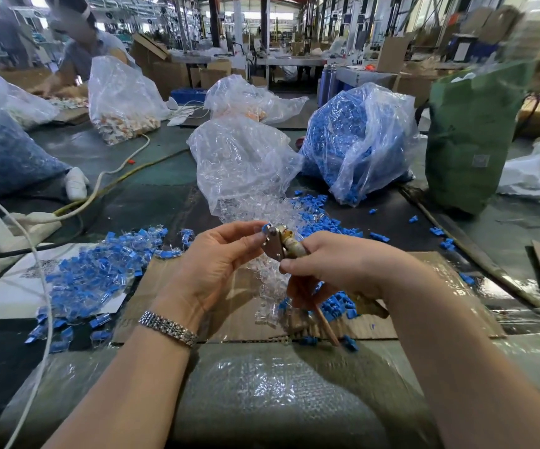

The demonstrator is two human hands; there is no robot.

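Head: tool (276,246) in right hand (336,265) points up-left at blue piece (266,227).

So I count two hands, the left hand (216,264) and the right hand (336,264), with one metal tool (275,247) and one blue piece (266,227) between them, plus one watch band (168,328). Bags I can tell apart on the desk (152,202): two of blue parts (left bag (3,157), right bag (343,140)), one clear-parts bag (242,163), one orange-parts bag (249,95), one mixed-parts bag (119,98) and one green sack (469,134). Loose blue pieces (93,273) are way too many to count.
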